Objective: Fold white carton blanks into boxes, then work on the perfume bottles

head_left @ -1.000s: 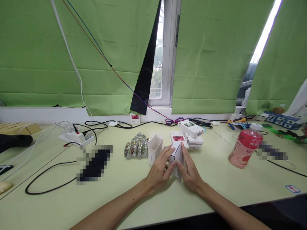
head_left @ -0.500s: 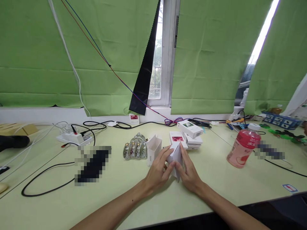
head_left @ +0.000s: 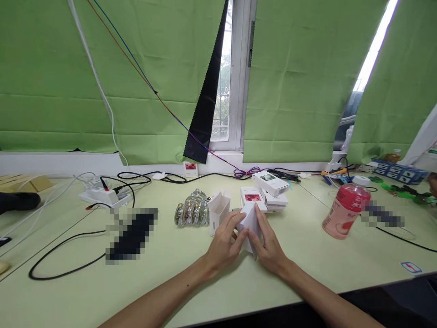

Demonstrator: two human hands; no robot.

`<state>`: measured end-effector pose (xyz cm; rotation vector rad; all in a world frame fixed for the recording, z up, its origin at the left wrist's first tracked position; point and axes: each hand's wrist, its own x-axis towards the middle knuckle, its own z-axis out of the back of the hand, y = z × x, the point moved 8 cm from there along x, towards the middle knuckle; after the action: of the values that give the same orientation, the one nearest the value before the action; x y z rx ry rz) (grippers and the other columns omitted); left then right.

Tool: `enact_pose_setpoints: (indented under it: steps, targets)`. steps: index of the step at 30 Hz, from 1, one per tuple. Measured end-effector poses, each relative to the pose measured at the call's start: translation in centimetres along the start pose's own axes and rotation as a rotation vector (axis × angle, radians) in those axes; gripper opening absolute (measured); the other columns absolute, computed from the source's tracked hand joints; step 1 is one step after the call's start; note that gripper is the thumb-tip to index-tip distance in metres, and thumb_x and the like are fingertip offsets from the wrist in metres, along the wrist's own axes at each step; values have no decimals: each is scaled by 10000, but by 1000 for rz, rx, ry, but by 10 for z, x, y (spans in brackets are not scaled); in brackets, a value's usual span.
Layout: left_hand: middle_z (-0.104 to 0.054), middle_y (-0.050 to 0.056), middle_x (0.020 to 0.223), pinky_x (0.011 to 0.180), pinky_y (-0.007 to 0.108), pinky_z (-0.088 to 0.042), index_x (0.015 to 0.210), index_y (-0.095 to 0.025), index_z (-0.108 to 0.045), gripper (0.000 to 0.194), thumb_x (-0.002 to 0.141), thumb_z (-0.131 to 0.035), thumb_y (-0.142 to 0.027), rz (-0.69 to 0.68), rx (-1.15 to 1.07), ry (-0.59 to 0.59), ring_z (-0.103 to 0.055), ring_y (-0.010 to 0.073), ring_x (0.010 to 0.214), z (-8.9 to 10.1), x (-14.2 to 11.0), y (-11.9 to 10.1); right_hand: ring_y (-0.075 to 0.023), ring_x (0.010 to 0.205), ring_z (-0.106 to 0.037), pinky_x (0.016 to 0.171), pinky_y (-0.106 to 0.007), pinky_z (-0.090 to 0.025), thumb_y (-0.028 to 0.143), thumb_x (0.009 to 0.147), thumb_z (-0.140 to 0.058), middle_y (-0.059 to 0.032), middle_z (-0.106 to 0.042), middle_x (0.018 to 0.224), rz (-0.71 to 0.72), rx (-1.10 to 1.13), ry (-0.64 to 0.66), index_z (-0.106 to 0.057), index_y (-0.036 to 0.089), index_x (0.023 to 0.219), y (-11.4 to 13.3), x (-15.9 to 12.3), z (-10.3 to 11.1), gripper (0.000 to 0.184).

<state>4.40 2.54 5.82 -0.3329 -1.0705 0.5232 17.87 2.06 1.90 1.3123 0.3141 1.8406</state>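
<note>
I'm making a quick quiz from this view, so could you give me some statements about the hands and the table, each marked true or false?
1. The left hand and the right hand both hold one white carton. True.
2. An open-topped box stands beside some clear-wrapped items. True.
3. The open-topped box is right of the white carton. False: it is on the left.
4. A pink bottle is on the table, to the right of both hands. True.
5. The clear-wrapped items lie between the right hand and the pink bottle. False: they are left of the open-topped box.
</note>
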Motion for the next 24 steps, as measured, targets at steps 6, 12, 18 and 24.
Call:
enact_pose_setpoints:
  steps: [6,12,18,24]
  targets:
    - [-576,117,1297,607,209,-614,1306,-226,-519,320,991,-489,-272,28,-17,-2,-672,141,921,0,-1,0,-277,1528,-183,1229,-495,-257,378,1025,-458,-71,-196,1661,-2,-5,10,-91,264,1611,1,-1,1,701]
    - [-557,115,1324,631,218,-619,1366,-248,-470,378,989,-489,-274,50,-35,0,-663,133,909,-2,-2,2,-285,1525,-195,1225,-506,-265,372,1025,-454,-82,-202,1659,3,-10,7,-87,256,1611,3,-1,1,701]
    - [-542,118,1332,643,224,-624,1377,-254,-461,388,991,-486,-282,65,-52,7,-649,145,947,-4,-4,5,-289,1525,-191,1228,-509,-255,363,1025,-453,-87,-181,1664,10,-12,11,-77,251,1612,4,-1,1,706]
    - [-549,113,1328,640,228,-623,1380,-257,-456,397,986,-496,-277,81,-73,-4,-651,149,953,-4,-6,6,-291,1518,-217,1225,-516,-259,363,1021,-460,-79,-197,1661,20,-17,4,-92,263,1609,4,-1,2,701]
